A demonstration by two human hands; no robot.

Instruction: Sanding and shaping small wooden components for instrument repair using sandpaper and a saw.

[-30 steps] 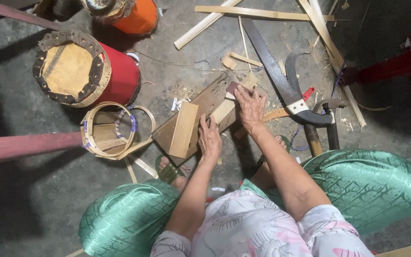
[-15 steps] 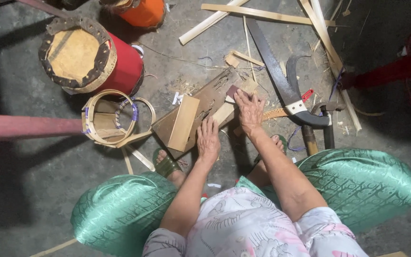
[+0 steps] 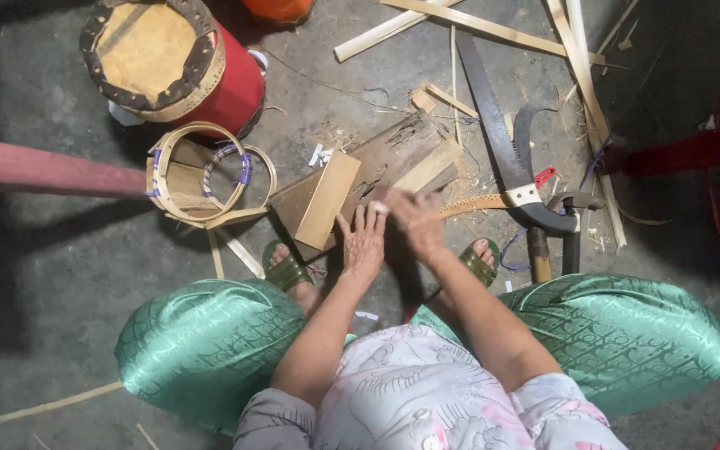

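Down on the concrete floor (image 3: pixel 60 275), both hands are on the work: the left hand (image 3: pixel 363 242) lies flat, fingers spread, pressing on the dark wooden block (image 3: pixel 393 154), clasping nothing. Right beside it the right hand (image 3: pixel 414 218) is blurred over the same block; whether it grips anything, I cannot tell. A pale flat wooden piece (image 3: pixel 327 200) leans on the block's left end, just beside the left hand. Green sandals (image 3: pixel 287 271) sit at the block's near edge. Left of that lies a coil of bamboo strip hoops (image 3: pixel 202 175), and beyond it a red drum (image 3: pixel 177 62) on its side. To the right, a long saw (image 3: pixel 502 150) with a black handle rests among loose bamboo slats (image 3: pixel 581 75).
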